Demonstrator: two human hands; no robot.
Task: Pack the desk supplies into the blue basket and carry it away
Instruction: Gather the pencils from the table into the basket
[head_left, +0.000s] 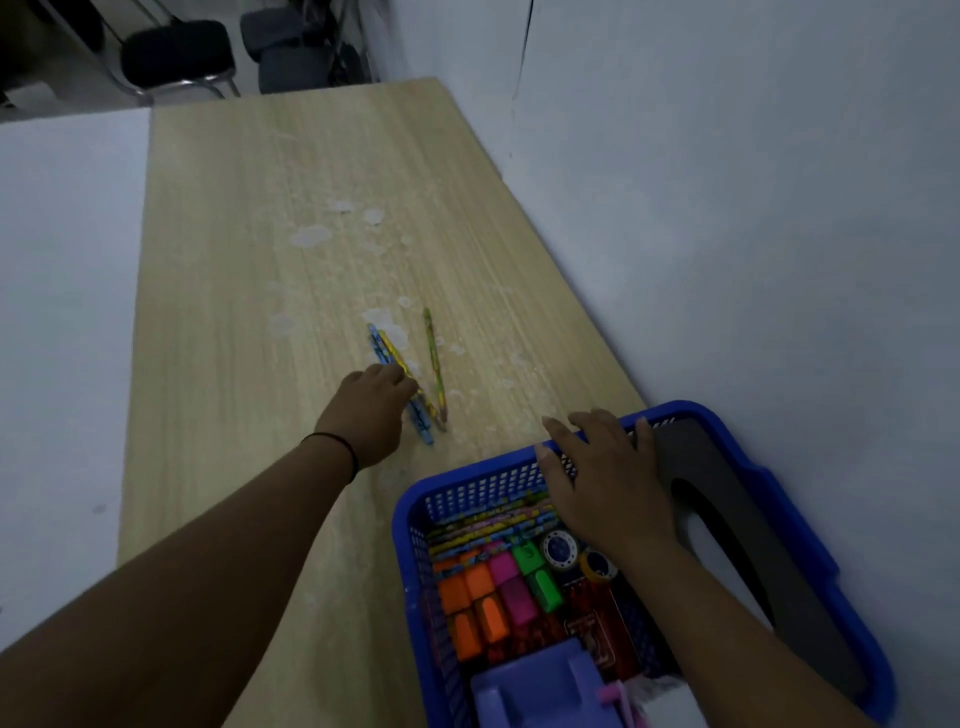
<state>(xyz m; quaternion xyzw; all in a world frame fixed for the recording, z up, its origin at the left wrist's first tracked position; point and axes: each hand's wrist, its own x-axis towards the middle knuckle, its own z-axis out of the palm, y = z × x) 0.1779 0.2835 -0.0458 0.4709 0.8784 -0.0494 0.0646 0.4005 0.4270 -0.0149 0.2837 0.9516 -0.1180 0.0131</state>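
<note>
A blue basket (410, 525) stands at the near right of the wooden desk (249, 260). Inside it lie patterned pencils (488, 522), orange, pink and green highlighters (498, 587), two tape rolls (560, 548) and a purple object (535, 686). Its dark handle (737, 525) lies folded over the right side. My right hand (602, 478) rests flat over the basket's far rim, fingers straight. My left hand (371, 410) reaches onto the desk and curls its fingers on a blue and a yellow pencil (387, 351). A green pencil (432, 353) lies just right of them, untouched.
White blotches mark the desk's middle. A pale wall runs along the desk's right edge. Black chairs (176, 57) stand beyond the far end. Pale floor lies to the left.
</note>
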